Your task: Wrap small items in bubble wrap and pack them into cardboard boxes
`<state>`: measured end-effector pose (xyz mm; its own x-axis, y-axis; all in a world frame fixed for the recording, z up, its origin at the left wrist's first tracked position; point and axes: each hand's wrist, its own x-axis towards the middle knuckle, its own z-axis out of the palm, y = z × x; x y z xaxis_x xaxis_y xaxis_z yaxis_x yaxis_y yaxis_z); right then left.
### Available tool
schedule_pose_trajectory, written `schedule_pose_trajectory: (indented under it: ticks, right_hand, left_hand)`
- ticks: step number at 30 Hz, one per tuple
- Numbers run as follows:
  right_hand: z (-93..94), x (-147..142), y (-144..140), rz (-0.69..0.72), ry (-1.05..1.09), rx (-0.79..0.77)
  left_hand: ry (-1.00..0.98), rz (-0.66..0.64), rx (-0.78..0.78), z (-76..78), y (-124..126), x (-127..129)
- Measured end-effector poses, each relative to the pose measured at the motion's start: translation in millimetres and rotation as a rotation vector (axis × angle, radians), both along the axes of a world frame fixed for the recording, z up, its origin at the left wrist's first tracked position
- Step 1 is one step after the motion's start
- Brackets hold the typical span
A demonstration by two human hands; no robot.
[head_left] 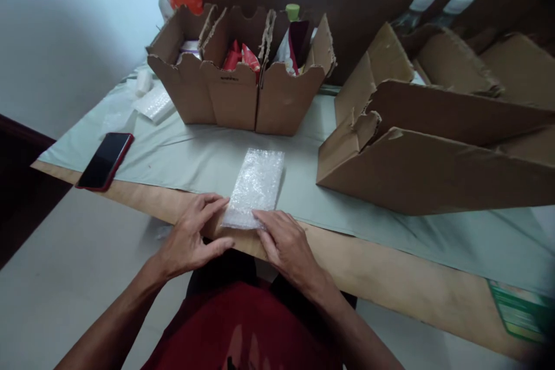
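A clear bubble wrap pouch (256, 185) lies flat near the table's front edge, between my two hands. My left hand (195, 237) is open at its lower left side, thumb and fingers spread apart, with the index fingertip close to the pouch's edge. My right hand (286, 243) has the pouch's near right corner, its fingers on top and its thumb at the near edge. Whether anything is inside the pouch I cannot make out.
Cut cardboard bins (229, 92) with packets stand at the back. To the right sits a larger cardboard box (425, 167), with white-capped bottles (457, 4) behind it. A phone (106, 161) in a red case and more bubble wrap (156, 102) lie on the left.
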<state>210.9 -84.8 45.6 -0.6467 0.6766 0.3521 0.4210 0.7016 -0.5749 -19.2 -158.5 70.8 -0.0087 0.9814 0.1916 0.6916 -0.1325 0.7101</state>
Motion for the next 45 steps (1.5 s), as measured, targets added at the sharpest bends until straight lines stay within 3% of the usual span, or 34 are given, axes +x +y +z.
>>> schedule_pose_trajectory:
  ticks: [3, 10, 12, 15, 19, 21, 24, 27, 30, 32, 35, 38, 42, 45]
  right_hand:
    - [6.6, -1, 4, -0.025, -0.01, -0.124]
    - [12.8, 11, 17, -0.093, 0.029, -0.262]
    - [15.9, 19, 16, -0.179, 0.045, -0.189]
    - [24.3, 22, 8, -0.24, 0.042, 0.072]
    - [26.4, 8, 3, -0.01, -0.163, 0.298]
    - [20.4, 0, 9, 0.021, -0.262, 0.319]
    - [13.6, -5, 22, -0.009, -0.264, 0.255]
    - [18.2, -1, 29, 0.014, -0.188, 0.096]
    - [26.6, 5, 27, 0.054, -0.168, -0.062]
    - [29.3, 8, 23, 0.015, -0.167, -0.049]
    - [29.3, 8, 18, -0.095, -0.184, 0.157]
    - [25.6, 3, 20, -0.055, -0.281, 0.28]
    - [15.2, -5, 36, -0.051, -0.288, 0.179]
    - [12.6, -4, 43, -0.13, -0.117, 0.012]
  left_hand:
    - [0.026, -0.103, 0.068, -4.0, 6, 2]
    - [-0.132, 0.074, -0.162, -15.3, 45, 18]
    - [-0.126, 0.097, -0.188, -14.3, 49, 19]
    - [-0.08, 0.104, -0.227, -12.2, 52, 19]
    - [0.03, 0.092, -0.253, -13.9, 58, 21]
    - [0.077, 0.108, -0.191, -16.1, 58, 22]
    - [0.138, 0.111, 0.04, -17.5, 48, 21]
    - [0.222, -0.046, 0.219, -16.9, 33, 16]
    - [0.222, -0.199, 0.227, -17.0, 28, 12]
    - [0.174, -0.203, 0.165, -17.9, 33, 11]
    - [0.111, -0.154, 0.053, -19.5, 49, 13]
    - [0.12, -0.076, 0.024, -20.7, 60, 16]
    - [-0.053, 0.205, 0.082, -19.6, 48, 21]
    - [-0.477, 0.354, -0.061, -16.7, 27, 27]
